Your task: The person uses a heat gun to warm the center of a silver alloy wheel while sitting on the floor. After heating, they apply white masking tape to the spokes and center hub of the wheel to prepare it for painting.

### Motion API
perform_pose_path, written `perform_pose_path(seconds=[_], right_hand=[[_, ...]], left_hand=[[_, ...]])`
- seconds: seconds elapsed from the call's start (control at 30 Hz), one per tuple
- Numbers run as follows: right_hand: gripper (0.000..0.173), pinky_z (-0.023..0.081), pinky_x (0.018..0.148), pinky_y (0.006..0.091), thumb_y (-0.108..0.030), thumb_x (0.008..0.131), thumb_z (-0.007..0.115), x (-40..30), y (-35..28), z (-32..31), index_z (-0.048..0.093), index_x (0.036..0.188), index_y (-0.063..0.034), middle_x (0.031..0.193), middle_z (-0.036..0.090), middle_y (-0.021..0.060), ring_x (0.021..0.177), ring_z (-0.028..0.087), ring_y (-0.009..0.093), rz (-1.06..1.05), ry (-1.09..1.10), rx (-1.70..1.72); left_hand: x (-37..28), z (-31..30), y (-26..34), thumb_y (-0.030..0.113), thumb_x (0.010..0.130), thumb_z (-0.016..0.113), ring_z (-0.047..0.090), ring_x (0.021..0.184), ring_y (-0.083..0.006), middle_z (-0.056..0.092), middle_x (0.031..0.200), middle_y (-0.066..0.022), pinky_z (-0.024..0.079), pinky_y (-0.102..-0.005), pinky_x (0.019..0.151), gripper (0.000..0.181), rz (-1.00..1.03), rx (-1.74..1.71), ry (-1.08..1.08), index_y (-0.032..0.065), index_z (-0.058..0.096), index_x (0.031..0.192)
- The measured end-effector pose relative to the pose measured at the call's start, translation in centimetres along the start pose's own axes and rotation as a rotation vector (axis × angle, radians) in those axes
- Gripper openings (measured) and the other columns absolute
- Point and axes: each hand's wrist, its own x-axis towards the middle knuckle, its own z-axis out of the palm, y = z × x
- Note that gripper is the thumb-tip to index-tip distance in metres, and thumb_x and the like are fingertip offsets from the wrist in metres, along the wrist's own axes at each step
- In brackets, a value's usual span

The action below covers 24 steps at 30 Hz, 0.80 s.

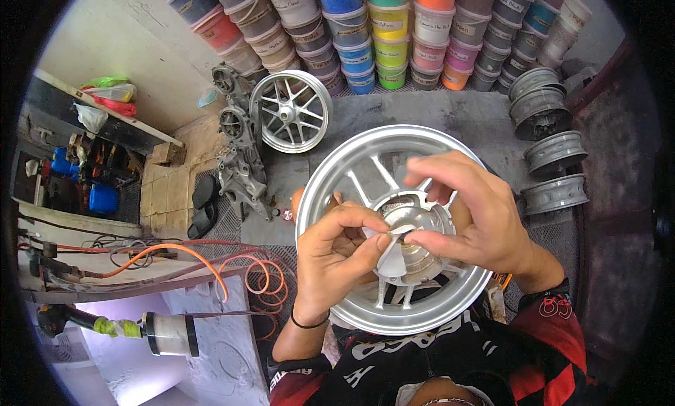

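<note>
A silver spoked motorcycle wheel rim (322, 187) rests on my lap, its hub (419, 261) facing up. Above the hub, my left hand (350, 242) pinches a small whitish strip (393, 258), perhaps paper or tape, between thumb and forefinger. My right hand (474, 211) is over the hub's right side, thumb and fingers spread apart; its thumb tip is near the strip's end, and whether it touches cannot be told. The right fingertips are slightly blurred.
Another spoked rim (291, 113) stands beyond, beside greasy metal engine castings (240, 158). Several bare rims (555, 152) line the right side. Labelled tubs (390, 23) are stacked at the back. Black sandals (203, 205), an orange hose (203, 253) and a cylindrical filter (171, 333) are at left.
</note>
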Motion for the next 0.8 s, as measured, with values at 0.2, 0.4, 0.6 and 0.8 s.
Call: perform_pose_path(seconds=[0.2, 0.4, 0.6, 0.8], right_hand=[[0.019, 0.047, 0.064, 0.0307, -0.008, 0.079, 0.077, -0.7, 2.6, 1.0, 0.067, 0.093, -0.0005, 0.078, 0.065, 0.0089, 0.069, 0.061, 0.018, 0.075, -0.194, 0.287], [0.009, 0.043, 0.059, 0.0298, -0.007, 0.081, 0.073, -0.2, 2.4, 1.4, 0.067, 0.084, -0.0006, 0.072, 0.062, 0.0069, 0.065, 0.059, 0.017, 0.217, -0.184, 0.293], [0.008, 0.045, 0.059, 0.0294, -0.003, 0.079, 0.072, -0.1, 2.5, 1.8, 0.067, 0.085, -0.0004, 0.074, 0.063, 0.0076, 0.065, 0.061, 0.018, 0.111, -0.162, 0.268], [0.01, 0.046, 0.057, 0.0297, 0.0, 0.076, 0.07, -0.2, 2.8, 2.0, 0.067, 0.086, -0.0012, 0.074, 0.062, 0.008, 0.065, 0.062, 0.02, 0.036, -0.159, 0.242]], left_hand=[[0.5, -0.1, 0.4, -0.007, 0.081, 0.068, 0.058, 0.084, -0.0135, 0.064, 0.093, -0.0078, 0.045, -0.0233, 0.07, 0.015, 0.008, 0.075, -0.048, -0.0009, 0.066, 0.094], [0.7, -0.3, 0.8, -0.007, 0.08, 0.069, 0.059, 0.084, -0.0142, 0.064, 0.091, -0.0091, 0.045, -0.0246, 0.071, 0.013, 0.17, 0.571, 0.017, -0.0001, 0.066, 0.091], [-0.1, 0.2, 0.2, -0.005, 0.086, 0.067, 0.06, 0.09, -0.0099, 0.064, 0.094, -0.0082, 0.049, -0.0235, 0.074, 0.013, -0.048, 0.225, 0.087, -0.0026, 0.062, 0.097], [-0.3, 0.6, -0.4, -0.004, 0.081, 0.071, 0.054, 0.078, -0.0088, 0.056, 0.088, -0.0034, 0.044, -0.0216, 0.067, 0.013, -0.074, 0.212, 0.181, -0.0013, 0.066, 0.093]])
